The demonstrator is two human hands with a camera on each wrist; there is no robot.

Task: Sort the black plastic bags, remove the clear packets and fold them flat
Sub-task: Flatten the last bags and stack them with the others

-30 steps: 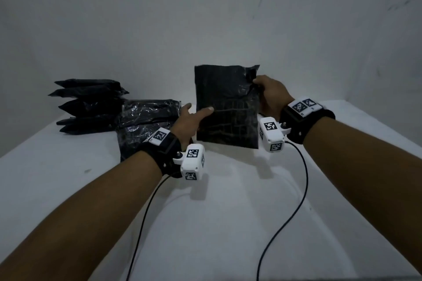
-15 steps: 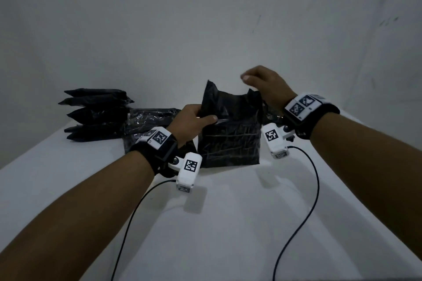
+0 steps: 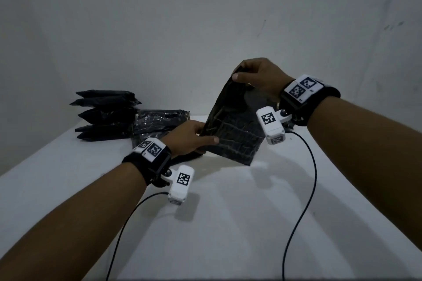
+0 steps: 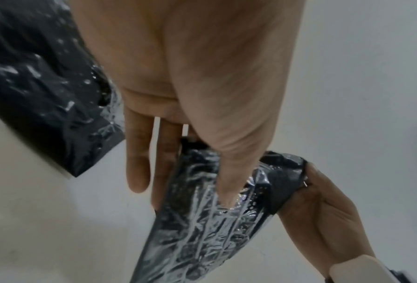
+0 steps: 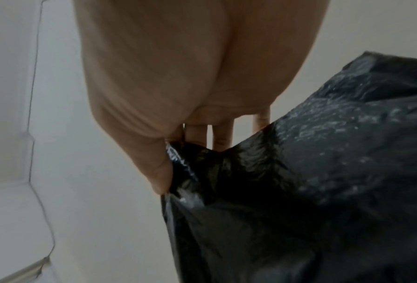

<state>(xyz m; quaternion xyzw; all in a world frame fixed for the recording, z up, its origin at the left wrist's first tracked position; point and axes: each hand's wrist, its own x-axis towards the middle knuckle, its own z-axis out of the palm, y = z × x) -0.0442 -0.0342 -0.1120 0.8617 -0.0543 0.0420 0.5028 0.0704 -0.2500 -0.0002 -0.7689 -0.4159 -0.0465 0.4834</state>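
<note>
- While lifted off the white table (image 3: 228, 223), black plastic bag (image 3: 235, 130) held tilted between both hands.
- Right hand (image 3: 258, 75) above, pinching the bag's top corner between thumb and fingers.
- Left hand (image 3: 189, 137) below and to the left, thumb pressed on the clear crinkled packet (image 4: 202, 220), fingers behind it.
- Beyond the left hand: wrapped bundle (image 3: 157, 123), then stacked black bags (image 3: 105, 116).
- Step judged: drawing the bag from its clear packet.
- Next likely needs pulling the hands apart, keeping both grips firm.
</note>
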